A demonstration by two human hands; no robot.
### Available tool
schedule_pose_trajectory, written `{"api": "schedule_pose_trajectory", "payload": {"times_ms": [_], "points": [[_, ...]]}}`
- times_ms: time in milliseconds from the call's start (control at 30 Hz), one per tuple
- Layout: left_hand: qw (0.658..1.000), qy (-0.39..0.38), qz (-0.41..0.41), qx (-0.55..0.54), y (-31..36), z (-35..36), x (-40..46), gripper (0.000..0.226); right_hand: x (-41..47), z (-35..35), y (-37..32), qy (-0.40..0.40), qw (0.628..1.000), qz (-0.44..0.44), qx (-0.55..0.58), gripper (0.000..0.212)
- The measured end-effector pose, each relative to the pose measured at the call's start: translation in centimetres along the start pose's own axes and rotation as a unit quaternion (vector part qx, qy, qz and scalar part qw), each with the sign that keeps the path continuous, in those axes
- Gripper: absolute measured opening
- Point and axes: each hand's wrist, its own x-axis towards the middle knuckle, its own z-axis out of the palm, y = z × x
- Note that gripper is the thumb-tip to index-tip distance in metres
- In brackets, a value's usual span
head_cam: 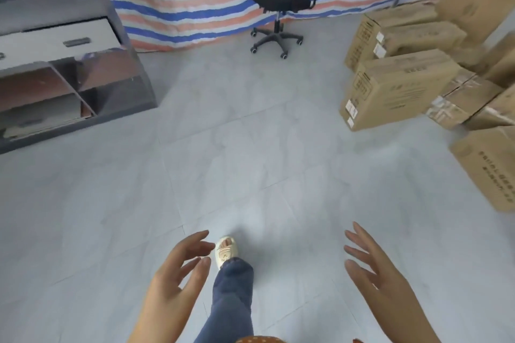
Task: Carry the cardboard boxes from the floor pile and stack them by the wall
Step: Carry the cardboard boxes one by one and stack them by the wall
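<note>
Head view: left hand [178, 267] and right hand [373, 264] empty, fingers spread, bottom of frame; brown cardboard boxes [395, 89] piled at right.

Hands: left hand [178, 267] and right hand [373, 264], both bare, no rings or gloves visible
Forearms: bare, no sleeves in view
Trouser leg [232, 301]: blue denim
Shoe [226, 250]: cream slipper with patterned top
Garment edge [259, 339]: orange-brown with pale dots

I see grey tiled floor [250, 133]; cardboard boxes [395, 89] piled far right; black office chair [281, 0] by striped tarp; grey cabinet [69, 64] left; my foot [227, 250] mid-floor.
</note>
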Motion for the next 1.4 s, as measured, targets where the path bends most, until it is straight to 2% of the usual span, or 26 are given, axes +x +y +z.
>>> {"api": "schedule_pose_trajectory", "payload": {"times_ms": [333, 567, 767, 867, 967, 1100, 1267, 1400], "points": [[0.998, -0.044, 0.042, 0.019, 5.5, 0.3, 24.2, 0.040, 18.4, 2.4, -6.7, 0.152, 0.980, 0.055, 0.114, 0.049], [0.994, -0.103, 0.038, 0.023, 8.5, 4.4, 37.8, 0.039, 28.3, 1.5, -9.6, 0.205, 0.962, 0.094, 0.156, 0.043], [0.987, -0.143, 0.053, 0.042, 11.8, 12.9, 48.6, 0.041, 38.6, -4.1, -9.4, 0.237, 0.949, 0.120, 0.168, 0.044], [0.988, -0.138, 0.062, 0.033, 14.3, 18.7, 54.2, 0.039, 45.2, -9.4, -10.1, 0.241, 0.951, 0.111, 0.156, 0.040], [0.988, -0.142, 0.065, 0.012, 17.7, 24.9, 59.1, 0.038, 51.2, -15.6, -11.2, 0.255, 0.951, 0.102, 0.145, 0.051], [0.984, -0.164, 0.072, 0.004, 21.3, 32.3, 64.8, 0.039, 57.6, -21.8, -11.3, 0.271, 0.947, 0.106, 0.137, 0.051], [0.979, -0.197, 0.051, 0.014, 23.5, 38.9, 71.9, 0.040, 64.3, -25.8, -10.6, 0.280, 0.941, 0.140, 0.126, 0.050], [0.967, -0.247, 0.048, 0.046, 24.7, 44.3, 79.6, 0.038, 70.0, -27.8, -9.3, 0.328, 0.918, 0.172, 0.143, 0.050]]}}
